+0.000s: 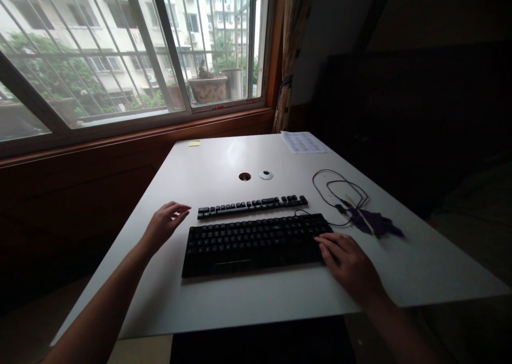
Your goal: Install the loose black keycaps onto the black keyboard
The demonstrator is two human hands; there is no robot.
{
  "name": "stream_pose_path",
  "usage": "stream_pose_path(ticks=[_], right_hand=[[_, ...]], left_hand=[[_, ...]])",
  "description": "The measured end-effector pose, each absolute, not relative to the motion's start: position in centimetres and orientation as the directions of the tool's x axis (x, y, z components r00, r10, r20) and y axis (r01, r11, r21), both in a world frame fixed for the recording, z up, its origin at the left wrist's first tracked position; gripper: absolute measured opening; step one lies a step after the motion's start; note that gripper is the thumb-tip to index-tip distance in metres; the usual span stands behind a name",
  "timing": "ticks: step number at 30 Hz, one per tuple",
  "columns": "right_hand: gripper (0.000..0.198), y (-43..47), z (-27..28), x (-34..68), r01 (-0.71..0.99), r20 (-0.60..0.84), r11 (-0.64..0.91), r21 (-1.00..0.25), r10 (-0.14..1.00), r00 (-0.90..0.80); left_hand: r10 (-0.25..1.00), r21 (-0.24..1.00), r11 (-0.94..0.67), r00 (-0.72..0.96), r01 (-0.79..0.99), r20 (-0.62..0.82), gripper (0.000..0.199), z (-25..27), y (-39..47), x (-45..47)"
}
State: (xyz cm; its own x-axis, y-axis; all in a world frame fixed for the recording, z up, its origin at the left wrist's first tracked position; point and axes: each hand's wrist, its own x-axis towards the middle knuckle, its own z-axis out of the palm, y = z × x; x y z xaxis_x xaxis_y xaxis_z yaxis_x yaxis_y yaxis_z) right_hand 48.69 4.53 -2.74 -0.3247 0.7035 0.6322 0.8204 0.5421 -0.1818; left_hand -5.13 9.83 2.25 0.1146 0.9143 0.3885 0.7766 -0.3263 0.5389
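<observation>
A black keyboard (256, 244) lies on the white table. The strip along its front edge looks dark, and I cannot make out keys there. Just behind it runs a row of loose black keycaps (252, 207). My left hand (166, 220) hovers left of that row, fingers loosely bent, thumb apart, nothing in it. At the keyboard's right end is my right hand (346, 257), its fingertips over or touching the corner and the thumb spread from the fingers. Nothing shows in its grasp.
Right of the keyboard lie a looped cable (340, 185), a purple cloth or glove (372, 221) and a thin stick (362, 215). Farther back are a round hole (245, 177), its white cover (266, 175), printed paper (304, 142) and yellow sticky notes (194, 143). A barred window (172, 49) stands behind.
</observation>
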Motion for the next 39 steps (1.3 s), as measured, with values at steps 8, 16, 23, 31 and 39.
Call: stream_pose_path(ticks=[8, 16, 23, 31, 39], right_hand=[[0.032, 4.4, -2.6, 48.8, 0.826, 0.638, 0.538, -0.169, 0.698, -0.324], [0.031, 4.4, -2.4, 48.6, 0.830, 0.640, 0.528, -0.179, 0.703, -0.309], [0.032, 4.5, -2.7, 48.8, 0.829, 0.628, 0.529, -0.183, 0.712, -0.316], [0.031, 4.5, -2.7, 48.9, 0.830, 0.621, 0.526, -0.186, 0.717, -0.316], [0.031, 4.6, -2.8, 49.0, 0.828, 0.626, 0.533, -0.172, 0.709, -0.326]], left_hand=[[0.838, 0.345, -0.536, 0.440, 0.770, 0.322, 0.040, 1.3, 16.3, -5.5], [0.840, 0.348, -0.539, 0.464, 0.767, 0.280, 0.041, 0.0, 18.4, -5.2], [0.842, 0.366, -0.539, 0.476, 0.759, 0.252, 0.048, -0.3, 19.0, -5.7], [0.868, 0.368, -0.493, 0.415, 0.789, 0.272, 0.044, -0.8, 18.5, -9.0], [0.895, 0.417, -0.436, 0.338, 0.797, 0.290, 0.051, -1.0, 15.6, -11.8]])
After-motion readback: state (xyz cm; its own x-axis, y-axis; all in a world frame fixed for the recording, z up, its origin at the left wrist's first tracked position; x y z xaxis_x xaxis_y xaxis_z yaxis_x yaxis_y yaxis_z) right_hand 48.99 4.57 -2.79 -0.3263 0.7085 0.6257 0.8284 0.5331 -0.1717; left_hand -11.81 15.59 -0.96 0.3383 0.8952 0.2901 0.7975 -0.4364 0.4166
